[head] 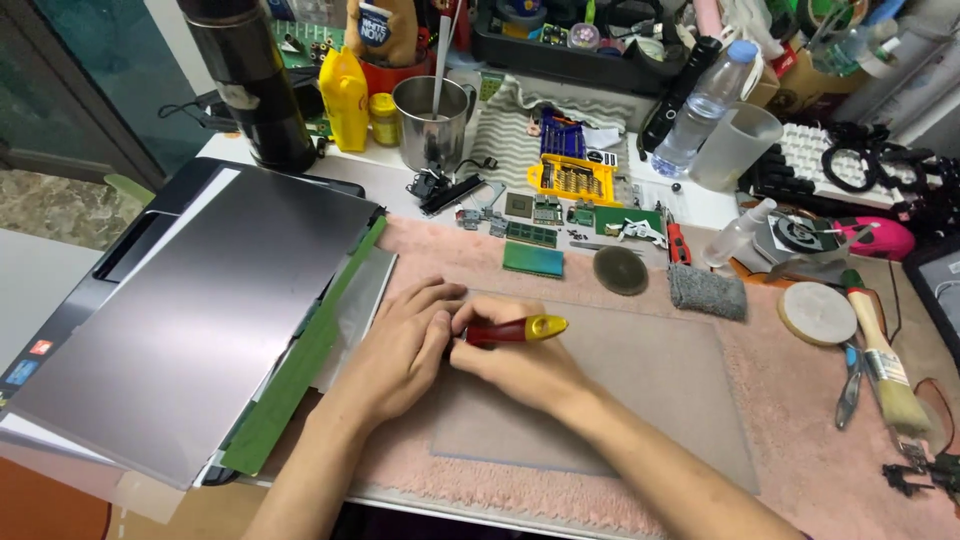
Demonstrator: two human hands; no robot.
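Observation:
My right hand [512, 362] grips a small screwdriver [520, 329] with a red and yellow handle, held almost flat, its tip pointing left and hidden by my fingers. My left hand [403, 345] rests on the pink towel [800, 420] with its fingertips pinched at the screwdriver's tip. Both hands meet at the near-left corner of a grey mat [640, 395]. Whatever small part sits between the fingers is hidden.
A laptop's grey panels [190, 310] are stacked at left with a green strip [300, 360]. Circuit boards [533, 259], a yellow bit case [571, 180], a round disc [620, 270], a grey sponge [707, 292], a paintbrush [882, 355], a steel cup [432, 122] and bottles crowd the back.

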